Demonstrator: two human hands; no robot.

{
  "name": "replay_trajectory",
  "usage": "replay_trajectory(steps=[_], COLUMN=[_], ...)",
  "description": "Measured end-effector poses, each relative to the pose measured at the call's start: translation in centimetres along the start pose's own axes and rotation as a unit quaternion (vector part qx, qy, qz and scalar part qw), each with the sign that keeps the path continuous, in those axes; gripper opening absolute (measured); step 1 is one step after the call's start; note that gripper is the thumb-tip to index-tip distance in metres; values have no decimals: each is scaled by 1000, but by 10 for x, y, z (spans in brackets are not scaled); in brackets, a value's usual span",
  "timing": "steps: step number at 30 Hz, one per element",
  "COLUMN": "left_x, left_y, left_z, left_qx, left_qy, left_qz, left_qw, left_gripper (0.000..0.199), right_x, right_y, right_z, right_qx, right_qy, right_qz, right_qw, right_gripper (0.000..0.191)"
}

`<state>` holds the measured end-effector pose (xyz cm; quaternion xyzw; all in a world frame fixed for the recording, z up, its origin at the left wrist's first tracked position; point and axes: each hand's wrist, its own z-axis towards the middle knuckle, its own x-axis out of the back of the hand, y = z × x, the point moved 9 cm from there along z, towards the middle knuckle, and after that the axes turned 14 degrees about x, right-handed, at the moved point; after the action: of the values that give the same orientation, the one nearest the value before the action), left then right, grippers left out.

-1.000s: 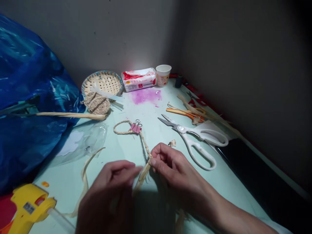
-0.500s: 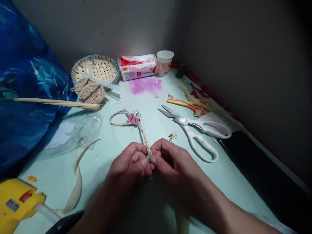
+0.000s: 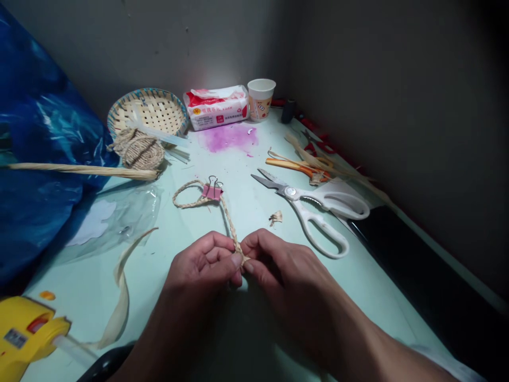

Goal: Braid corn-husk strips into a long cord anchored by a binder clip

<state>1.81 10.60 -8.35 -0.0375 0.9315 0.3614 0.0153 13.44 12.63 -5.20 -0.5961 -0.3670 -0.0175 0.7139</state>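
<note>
A thin braided straw cord [image 3: 228,215] runs from a pink binder clip [image 3: 212,191] down to my two hands at the lower middle. Beyond the clip the cord makes a loop lying on the pale green table [image 3: 191,281]. My left hand [image 3: 207,262] pinches the cord's near end between thumb and fingers. Close beside it, my right hand [image 3: 274,262] pinches a strand at the same end. The strands under the fingertips are partly hidden.
White scissors [image 3: 314,204] lie open at the right, near a black flat object [image 3: 413,276]. Behind are a woven basket [image 3: 159,111], twine [image 3: 143,151], a tissue pack [image 3: 218,107] and a paper cup [image 3: 261,100]. A yellow glue gun [image 3: 29,334] sits front left, below blue plastic [image 3: 43,159].
The view has shifted a little, moving the scene slightly left. My right fingertips have moved slightly apart from my left ones, and a strand now shows between them.
</note>
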Motion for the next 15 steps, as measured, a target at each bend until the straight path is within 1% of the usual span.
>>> replay_trajectory(steps=[3, 5, 9, 13, 15], left_x=[1, 2, 2, 1, 1], left_y=[0, -1, 0, 2, 2], left_z=[-1, -1, -2, -4, -5], left_qx=[3, 4, -18, -45, -55], left_qy=[20, 27, 37, 52, 63], left_qz=[3, 4, 0, 17, 18], left_qw=[1000, 1000, 999, 997, 996], left_gripper=[17, 17, 18, 19, 18], right_x=[-1, 0, 13, 18, 22], right_y=[1, 0, 0, -5, -15], right_z=[-2, -4, -8, -12, -15], right_qx=[0, 17, 35, 47, 79], right_qy=[-14, -16, 16, 20, 59], right_qz=[-17, -22, -90, -150, -174], right_qw=[1000, 999, 995, 987, 980], right_gripper=[10, 12, 9, 18, 16])
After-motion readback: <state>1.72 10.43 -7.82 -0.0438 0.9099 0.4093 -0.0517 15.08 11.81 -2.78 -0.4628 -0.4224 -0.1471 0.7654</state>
